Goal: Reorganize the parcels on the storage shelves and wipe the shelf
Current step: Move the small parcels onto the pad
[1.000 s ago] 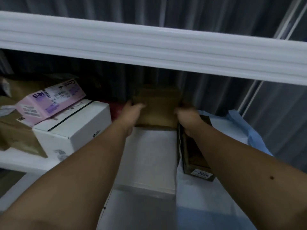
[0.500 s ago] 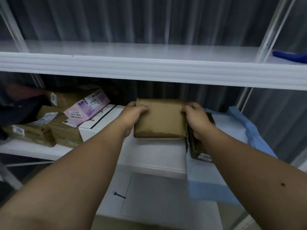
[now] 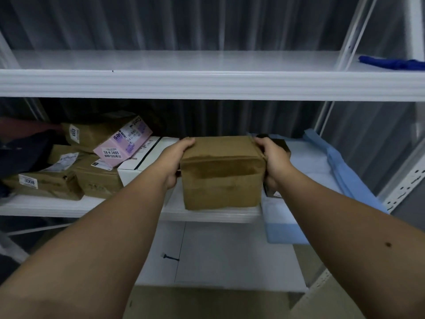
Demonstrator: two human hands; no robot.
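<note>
— At the front edge of the middle shelf (image 3: pixel 69 207), what is being held?

— A brown cardboard parcel (image 3: pixel 222 172). The left hand (image 3: pixel 176 158) is clamped on its left side, fingers curled over the top edge, and the right hand (image 3: pixel 272 161) grips the right side the same way. Whether its base touches the shelf or hangs just above the lip, I cannot tell.

— What lies around it?

— To the left, a white box (image 3: pixel 140 164) with a black stripe, just beside the left wrist. A pink box (image 3: pixel 124 143) leans tilted on top of it and on the brown parcels (image 3: pixel 92 178) further left, which carry white labels. A dark bundle (image 3: pixel 20 153) lies at the far left.

— And to the right?

— A dark box (image 3: pixel 279 143) shows behind the right hand, mostly hidden. It rests on a light blue sheet (image 3: pixel 322 171) that covers that end of the shelf and hangs over the front edge.

— Above?

— The upper shelf (image 3: pixel 184 84) is white, with a dark blue cloth (image 3: pixel 393 63) at its far right.
</note>
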